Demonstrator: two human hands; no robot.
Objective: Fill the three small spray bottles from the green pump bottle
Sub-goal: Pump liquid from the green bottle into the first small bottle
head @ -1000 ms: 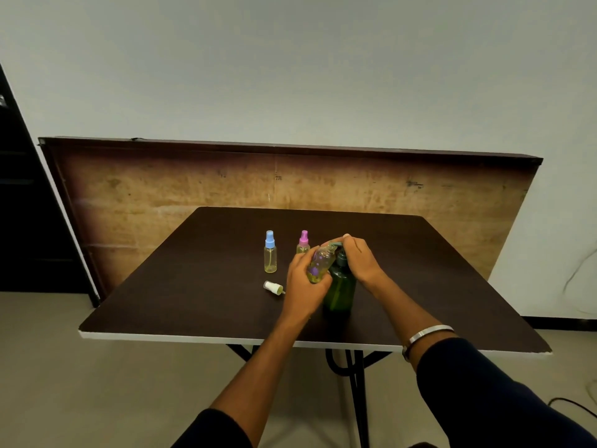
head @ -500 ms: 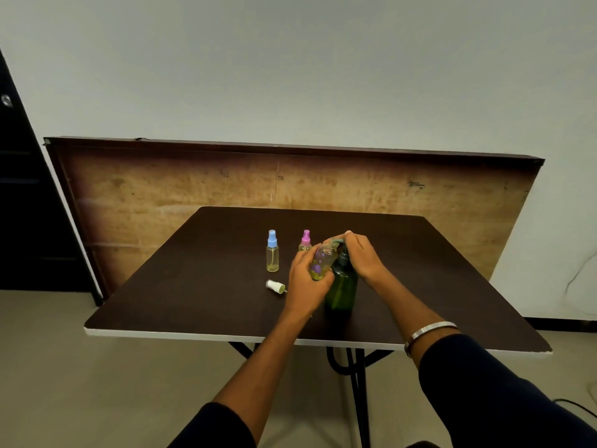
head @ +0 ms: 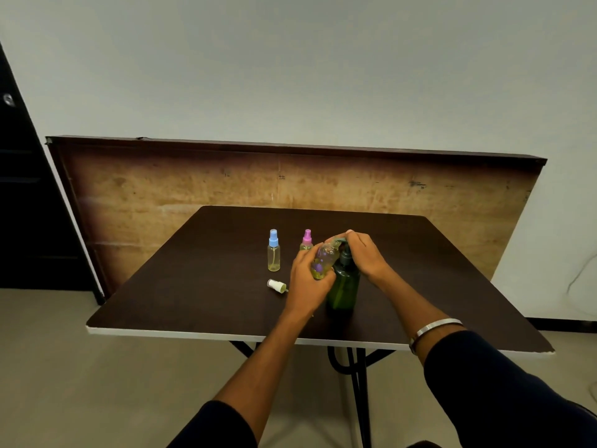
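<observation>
As before, both hands [head: 366,253] pump-side

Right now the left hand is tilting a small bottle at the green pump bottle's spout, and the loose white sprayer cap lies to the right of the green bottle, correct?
Not quite. The head view shows the white sprayer cap lying to the left of the green pump bottle. The left hand does tilt the small bottle at the spout.

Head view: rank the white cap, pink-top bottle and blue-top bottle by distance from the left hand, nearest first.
1. Pink-top bottle: just behind the left hand; too close to call against the cap.
2. White cap: lying just to its left.
3. Blue-top bottle: farther left and back.
</observation>
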